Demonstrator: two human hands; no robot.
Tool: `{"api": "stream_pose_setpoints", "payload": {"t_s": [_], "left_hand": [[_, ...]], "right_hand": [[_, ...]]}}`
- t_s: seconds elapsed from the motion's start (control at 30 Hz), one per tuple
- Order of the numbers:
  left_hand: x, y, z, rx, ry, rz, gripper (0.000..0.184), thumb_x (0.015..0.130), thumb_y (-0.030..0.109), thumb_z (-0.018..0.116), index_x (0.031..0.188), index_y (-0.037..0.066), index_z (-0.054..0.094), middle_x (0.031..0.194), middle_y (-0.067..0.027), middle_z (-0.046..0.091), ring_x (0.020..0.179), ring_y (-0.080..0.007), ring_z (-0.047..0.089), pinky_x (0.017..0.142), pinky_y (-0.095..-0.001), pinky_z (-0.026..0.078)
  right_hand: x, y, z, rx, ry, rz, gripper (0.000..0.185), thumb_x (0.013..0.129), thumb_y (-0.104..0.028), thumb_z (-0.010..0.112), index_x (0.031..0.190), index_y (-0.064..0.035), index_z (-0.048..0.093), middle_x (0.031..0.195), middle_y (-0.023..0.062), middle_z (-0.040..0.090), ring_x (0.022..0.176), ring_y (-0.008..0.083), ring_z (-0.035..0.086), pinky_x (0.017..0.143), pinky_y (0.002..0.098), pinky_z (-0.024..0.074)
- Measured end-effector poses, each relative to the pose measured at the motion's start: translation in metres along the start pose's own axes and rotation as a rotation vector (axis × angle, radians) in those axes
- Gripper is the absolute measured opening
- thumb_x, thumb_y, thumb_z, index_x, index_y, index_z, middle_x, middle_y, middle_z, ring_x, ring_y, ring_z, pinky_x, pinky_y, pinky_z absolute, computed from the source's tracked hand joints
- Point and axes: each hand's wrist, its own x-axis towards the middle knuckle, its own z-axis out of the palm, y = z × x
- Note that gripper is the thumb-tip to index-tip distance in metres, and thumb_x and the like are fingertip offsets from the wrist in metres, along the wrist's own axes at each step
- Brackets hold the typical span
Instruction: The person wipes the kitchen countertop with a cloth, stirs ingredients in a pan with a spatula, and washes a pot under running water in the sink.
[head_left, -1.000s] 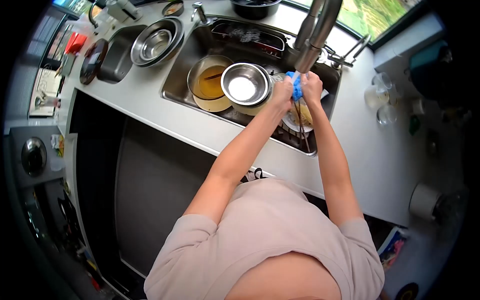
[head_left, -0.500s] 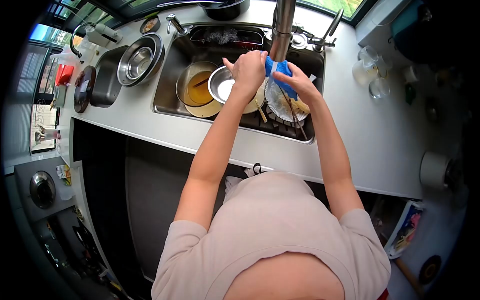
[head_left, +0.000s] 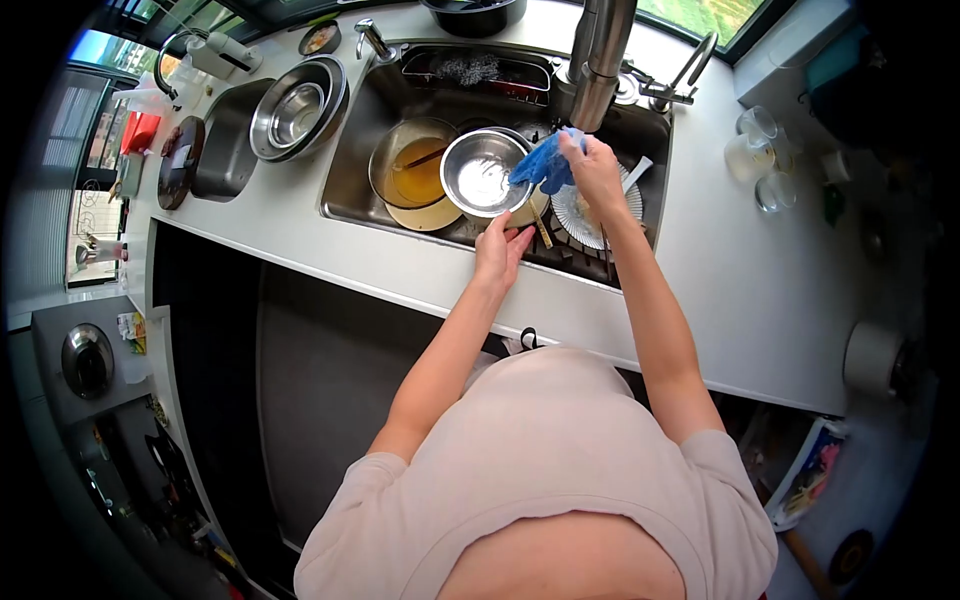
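Observation:
My left hand (head_left: pixel 499 253) grips the near rim of a shiny metal bowl (head_left: pixel 478 190) over the sink. In my right hand (head_left: pixel 597 172) is a bunched blue cloth (head_left: pixel 548 166), its loose end hanging at the bowl's right edge. Just beyond that hand comes down the thick metal faucet (head_left: pixel 600 70). Left of the bowl, a pot with yellowish liquid (head_left: pixel 415 185) stands in the sink with a brown utensil in it. A ribbed clear plate (head_left: pixel 577 215) lies beneath my right hand, with a pale handle (head_left: pixel 637 174) beside it.
The sink (head_left: pixel 340 190) has a rack with a steel scrubber (head_left: pixel 468 69) at its back. Nested metal bowls (head_left: pixel 297 115) sit to the left on the counter (head_left: pixel 400 246). Several glasses (head_left: pixel 757 122) stand at the right. A black pot (head_left: pixel 475 17) is behind.
My left hand has left the blue cloth and moved down to the metal bowl's near rim. The cloth stays in my right hand, now lower beside the bowl. The view has shifted slightly.

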Motion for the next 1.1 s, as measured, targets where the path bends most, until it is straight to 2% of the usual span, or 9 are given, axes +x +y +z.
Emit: {"api": "stream_pose_setpoints", "payload": {"t_s": [0.1,0.23,0.37,0.47,0.6,0.8,0.93,1.07,1.1], "left_hand": [[0.046,0.003,-0.004,-0.119,-0.217,0.141,0.042,0.092,0.008,0.043,0.126,-0.012,0.031,0.124,-0.0265,0.043,0.112,-0.0389,0.052,0.093,-0.0465,0.05],[0.096,0.013,0.002,-0.269,-0.155,0.081,0.037,0.093,0.004,0.026,0.125,-0.014,0.03,0.12,-0.0315,0.046,0.107,-0.0425,0.054,0.093,-0.048,0.051],[0.13,0.041,0.005,-0.406,-0.065,-0.059,0.035,0.093,0.003,0.025,0.12,-0.015,0.036,0.115,-0.0335,0.049,0.099,-0.0472,0.058,0.079,-0.0435,0.059],[0.136,0.052,0.001,-0.336,0.005,-0.031,0.034,0.093,0.003,0.026,0.118,-0.015,0.04,0.113,-0.0331,0.051,0.099,-0.0478,0.058,0.08,-0.0445,0.059],[0.136,0.087,-0.013,-0.514,0.048,-0.123,0.03,0.089,0.0,0.033,0.107,-0.015,0.052,0.097,-0.0291,0.059,0.083,-0.0423,0.064,0.064,-0.0374,0.062],[0.171,0.138,-0.064,-0.517,0.064,0.021,0.031,0.088,-0.001,0.03,0.107,-0.018,0.047,0.096,-0.0316,0.057,0.081,-0.0448,0.063,0.065,-0.0393,0.062],[0.212,0.137,-0.085,-0.367,0.308,0.087,0.03,0.09,0.002,0.031,0.111,-0.015,0.046,0.094,-0.0322,0.056,0.078,-0.044,0.063,0.063,-0.0396,0.062],[0.224,0.131,-0.096,-0.294,0.345,0.031,0.028,0.091,0.002,0.034,0.114,-0.01,0.046,0.091,-0.0312,0.056,0.068,-0.0414,0.062,0.059,-0.038,0.062],[0.242,0.128,-0.109,-0.306,0.272,0.034,0.031,0.091,0.006,0.04,0.12,-0.007,0.043,0.106,-0.0312,0.053,0.087,-0.0417,0.061,0.072,-0.044,0.059]], "right_hand": [[0.0,-0.002,0.006,0.011,0.04,0.028,0.035,0.089,-0.033,0.059,0.077,-0.0009,0.063,0.061,0.0018,0.057,0.055,0.0092,0.049,0.052,0.0281,0.0408],[-0.004,-0.004,0.006,0.021,0.008,0.049,0.034,0.089,-0.032,0.058,0.076,-0.0012,0.063,0.059,-0.0006,0.053,0.054,0.0075,0.046,0.05,0.0273,0.0372],[-0.005,0.003,-0.001,0.002,0.012,0.07,0.032,0.091,-0.03,0.058,0.076,-0.0018,0.062,0.062,-0.003,0.052,0.056,0.0061,0.043,0.052,0.0251,0.0353],[-0.003,0.006,-0.001,0.002,-0.038,0.113,0.029,0.092,-0.028,0.058,0.078,-0.0023,0.061,0.069,-0.0053,0.053,0.06,0.0035,0.04,0.054,0.0218,0.0335],[-0.009,0.002,0.003,0.058,-0.041,0.115,0.028,0.093,-0.027,0.057,0.078,-0.0029,0.061,0.068,-0.0046,0.055,0.059,0.0031,0.043,0.054,0.0209,0.0353],[-0.005,0.018,0.01,0.156,-0.047,0.133,0.03,0.092,-0.027,0.058,0.077,-0.0008,0.061,0.064,-0.0015,0.055,0.059,0.0056,0.047,0.054,0.0244,0.0404],[-0.01,0.0,0.013,0.274,-0.046,0.147,0.028,0.092,-0.025,0.058,0.079,-0.0014,0.061,0.066,-0.0012,0.056,0.061,0.0057,0.05,0.054,0.0239,0.0427],[-0.011,-0.013,0.007,0.187,-0.014,0.08,0.023,0.089,-0.022,0.06,0.08,-0.0009,0.062,0.069,0.0,0.059,0.061,0.0065,0.052,0.056,0.024,0.0441],[-0.01,-0.014,0.008,0.209,0.008,0.099,0.022,0.088,-0.021,0.061,0.081,-0.0007,0.063,0.069,0.0004,0.06,0.061,0.0069,0.053,0.056,0.0241,0.0442]]}}
